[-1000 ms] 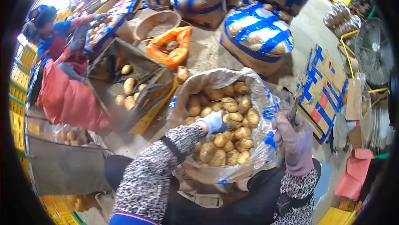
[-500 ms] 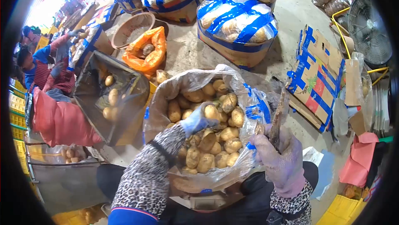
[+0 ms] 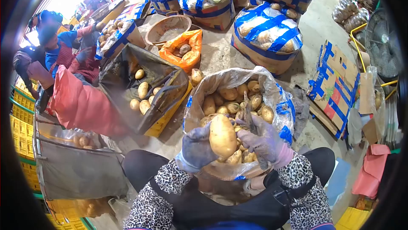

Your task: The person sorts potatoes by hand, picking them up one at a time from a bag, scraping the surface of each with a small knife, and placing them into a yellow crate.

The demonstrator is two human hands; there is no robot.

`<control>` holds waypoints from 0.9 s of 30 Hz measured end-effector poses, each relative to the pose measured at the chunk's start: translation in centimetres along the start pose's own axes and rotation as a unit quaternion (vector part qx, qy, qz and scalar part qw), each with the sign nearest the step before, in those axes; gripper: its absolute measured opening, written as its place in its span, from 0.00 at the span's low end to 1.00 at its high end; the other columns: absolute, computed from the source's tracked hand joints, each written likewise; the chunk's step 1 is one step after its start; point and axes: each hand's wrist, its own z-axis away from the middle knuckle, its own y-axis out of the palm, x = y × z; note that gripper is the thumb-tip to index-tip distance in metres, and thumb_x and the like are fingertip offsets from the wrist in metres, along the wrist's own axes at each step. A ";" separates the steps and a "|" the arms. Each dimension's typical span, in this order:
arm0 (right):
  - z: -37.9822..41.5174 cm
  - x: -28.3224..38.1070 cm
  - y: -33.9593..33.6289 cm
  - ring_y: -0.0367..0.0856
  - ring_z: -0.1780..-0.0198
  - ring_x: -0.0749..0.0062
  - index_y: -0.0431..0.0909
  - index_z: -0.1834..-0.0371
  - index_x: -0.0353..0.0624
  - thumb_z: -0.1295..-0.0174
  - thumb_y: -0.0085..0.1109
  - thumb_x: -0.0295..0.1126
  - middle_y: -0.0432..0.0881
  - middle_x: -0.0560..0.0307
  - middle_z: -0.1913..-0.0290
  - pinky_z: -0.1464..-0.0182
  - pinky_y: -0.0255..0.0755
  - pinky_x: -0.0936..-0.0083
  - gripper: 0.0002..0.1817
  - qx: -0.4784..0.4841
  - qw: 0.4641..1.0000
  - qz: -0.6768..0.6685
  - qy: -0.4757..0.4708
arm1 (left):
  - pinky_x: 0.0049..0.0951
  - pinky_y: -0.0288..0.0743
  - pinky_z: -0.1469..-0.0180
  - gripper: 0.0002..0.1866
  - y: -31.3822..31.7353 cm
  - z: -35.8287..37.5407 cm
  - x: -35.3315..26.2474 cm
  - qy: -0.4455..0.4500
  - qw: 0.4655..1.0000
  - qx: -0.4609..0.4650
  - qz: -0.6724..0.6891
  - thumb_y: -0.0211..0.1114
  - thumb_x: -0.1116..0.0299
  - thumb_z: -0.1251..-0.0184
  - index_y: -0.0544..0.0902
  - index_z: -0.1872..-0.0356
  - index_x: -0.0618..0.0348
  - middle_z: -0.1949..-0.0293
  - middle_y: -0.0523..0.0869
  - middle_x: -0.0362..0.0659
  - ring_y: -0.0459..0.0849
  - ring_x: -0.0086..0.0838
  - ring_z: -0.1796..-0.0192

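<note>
A large pale potato [image 3: 222, 137] sits in my gloved left hand [image 3: 196, 147], fingers wrapped round its left side. Opposite it, my gloved right hand [image 3: 267, 141] grips a dark, dirt-covered tool [image 3: 248, 112] whose narrow end points up and away from me; its exact kind does not show. The right fingertips are close against the potato's right edge. Both hands are over the near side of a round container lined with clear plastic [image 3: 199, 94] and blue tape. Many potatoes [image 3: 229, 93] fill it, partly hidden by my hands.
Left stands a dark-lined crate [image 3: 121, 81] with several potatoes, beside an orange bag [image 3: 193, 51] and a round basin [image 3: 155, 32]. Taped, packed boxes [image 3: 263, 56] stand behind. Flattened cardboard [image 3: 335, 85] and a fan [image 3: 383, 39] are at right. Co-workers [image 3: 55, 45] are at far left.
My left hand has lifted a potato out of the container toward me. My right hand has moved left beside it with the dark tool. The view has shifted, so the surroundings appear farther right.
</note>
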 end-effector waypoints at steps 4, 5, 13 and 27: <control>-0.3 1.0 1.2 0.72 0.71 0.86 0.70 0.35 0.39 0.33 0.61 0.42 0.79 0.62 0.64 0.69 0.68 0.86 0.27 0.066 0.998 0.005 0.020 | 0.61 0.66 0.31 0.37 1.3 -0.1 -0.9 -0.068 0.958 0.071 0.268 0.54 0.39 0.29 0.70 0.32 0.60 0.33 0.74 0.57 0.75 0.48 0.32; -0.3 1.1 1.4 0.73 0.71 0.86 0.70 0.35 0.39 0.33 0.61 0.42 0.80 0.62 0.64 0.69 0.68 0.86 0.27 0.061 0.998 0.007 0.014 | 0.60 0.67 0.31 0.37 1.4 0.0 -1.0 -0.064 0.958 0.071 0.269 0.55 0.36 0.30 0.73 0.35 0.59 0.35 0.76 0.56 0.76 0.48 0.34; -1.3 -0.9 1.2 0.81 0.52 0.73 0.75 0.40 0.35 0.39 0.70 0.38 0.82 0.53 0.49 0.48 0.75 0.75 0.27 -0.023 0.993 0.094 -0.062 | 0.63 0.72 0.36 0.30 1.7 -1.0 -0.8 -0.069 0.961 0.004 0.266 0.57 0.40 0.28 0.77 0.43 0.57 0.43 0.82 0.53 0.83 0.44 0.43; 0.0 0.9 -2.1 0.78 0.66 0.84 0.82 0.51 0.38 0.34 0.63 0.30 0.81 0.66 0.67 0.62 0.74 0.83 0.11 -0.187 0.972 0.087 -0.115 | 0.73 0.54 0.28 0.41 2.2 -1.6 -0.3 -0.117 0.951 0.194 0.210 0.68 0.50 0.40 0.68 0.30 0.61 0.28 0.66 0.55 0.57 0.41 0.21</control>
